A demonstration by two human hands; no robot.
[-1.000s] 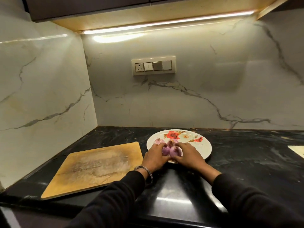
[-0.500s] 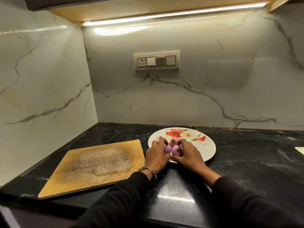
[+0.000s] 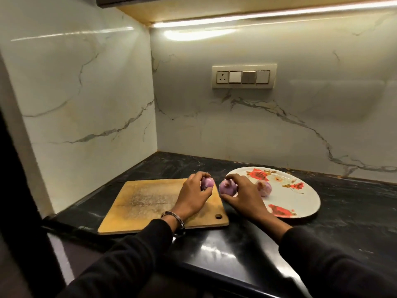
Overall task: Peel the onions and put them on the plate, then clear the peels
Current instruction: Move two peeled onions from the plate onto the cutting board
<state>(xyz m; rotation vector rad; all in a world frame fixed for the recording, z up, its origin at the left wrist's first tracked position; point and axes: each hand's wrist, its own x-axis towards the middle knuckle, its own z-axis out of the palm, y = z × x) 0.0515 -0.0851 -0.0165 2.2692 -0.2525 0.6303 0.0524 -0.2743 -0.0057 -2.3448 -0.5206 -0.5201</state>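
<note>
Head view shows the left hand gripping one purple onion over the wooden cutting board, the right hand gripping a second onion beside it, and a third onion lying on the floral plate.

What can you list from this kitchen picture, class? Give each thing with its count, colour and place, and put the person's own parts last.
onions: three, purple; one on the plate, one in each hand.
plate: one, white with red flowers; on the counter, right of the board.
chopping board: one, tan wood; on the counter at left.
counter: one, black stone.
switch panel: one, cream; on the back wall.
light strip: one, under the cabinet.
bracelet: one, metal; left wrist.
left hand: grips an onion over the board.
right hand: grips an onion by the plate's left rim.
</note>
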